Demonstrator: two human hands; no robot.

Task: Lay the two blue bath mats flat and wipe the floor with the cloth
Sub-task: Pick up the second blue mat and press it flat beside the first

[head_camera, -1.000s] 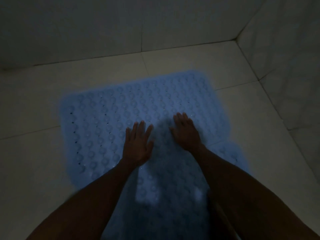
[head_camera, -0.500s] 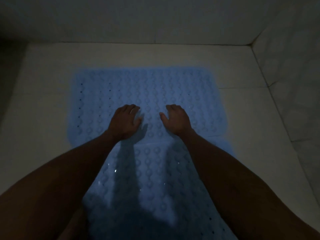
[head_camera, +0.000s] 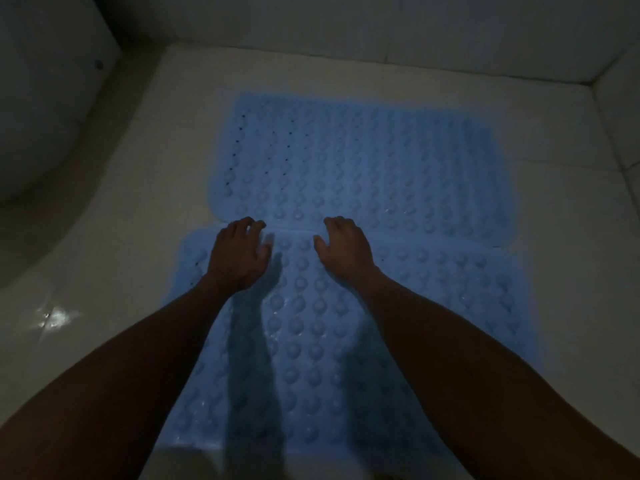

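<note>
Two blue bath mats with round bumps lie on the white tiled floor in dim light. The far mat (head_camera: 381,164) lies flat across the middle. The near mat (head_camera: 433,306) runs toward me, and its far edge meets the far mat's near edge. My left hand (head_camera: 239,254) and my right hand (head_camera: 346,251) rest palm down on the near mat beside that seam, with fingers bent and a little apart, holding nothing. No cloth is in view.
A curved white fixture (head_camera: 45,98) bulges in at the upper left. Tiled walls (head_camera: 346,29) close off the back and the right side. Bare floor tile (head_camera: 86,289) with a bright wet glint lies to the left of the mats.
The view has tilted down and swung left, bringing the white fixture into sight. Both hands have slid back from the far mat to the seam with the near mat.
</note>
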